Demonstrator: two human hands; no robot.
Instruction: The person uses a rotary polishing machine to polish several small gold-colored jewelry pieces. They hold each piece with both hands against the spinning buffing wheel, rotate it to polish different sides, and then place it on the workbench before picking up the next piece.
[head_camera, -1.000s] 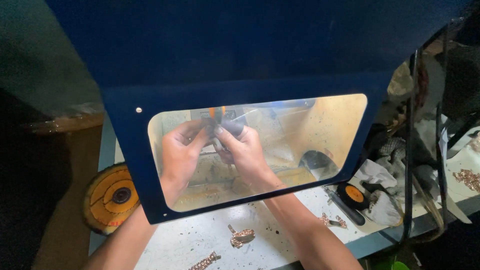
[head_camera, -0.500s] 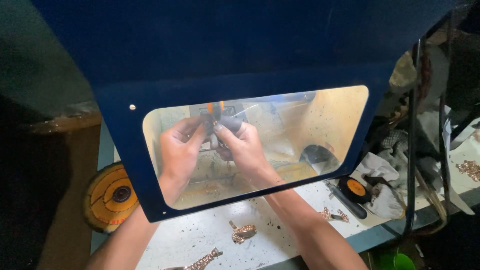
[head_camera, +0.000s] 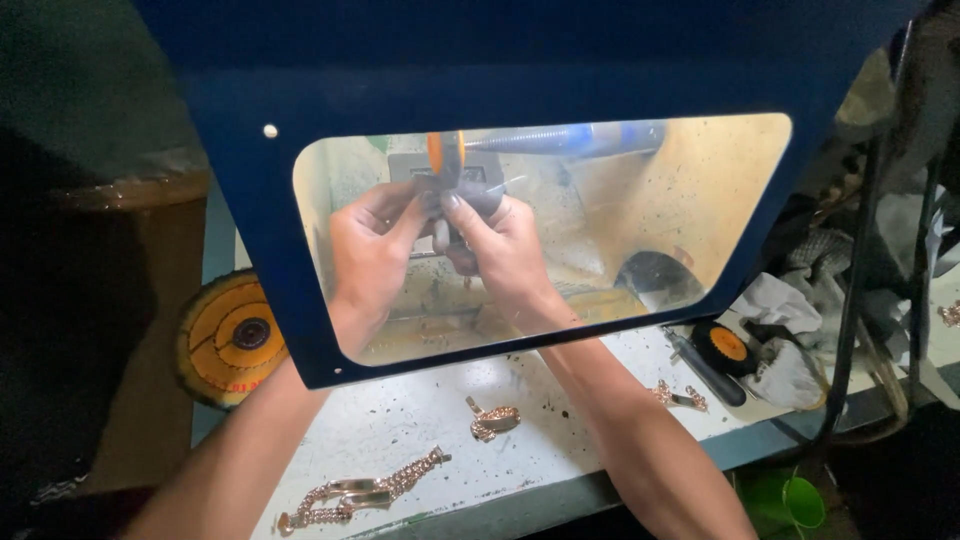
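Two hands (head_camera: 440, 250) behind blue shield (head_camera: 520, 70)

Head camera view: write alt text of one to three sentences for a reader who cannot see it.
A person's left hand and right hand together press a small piece against an orange wheel behind the clear window of a blue hood. On the white bench in front lie gold chains and an orange disc.
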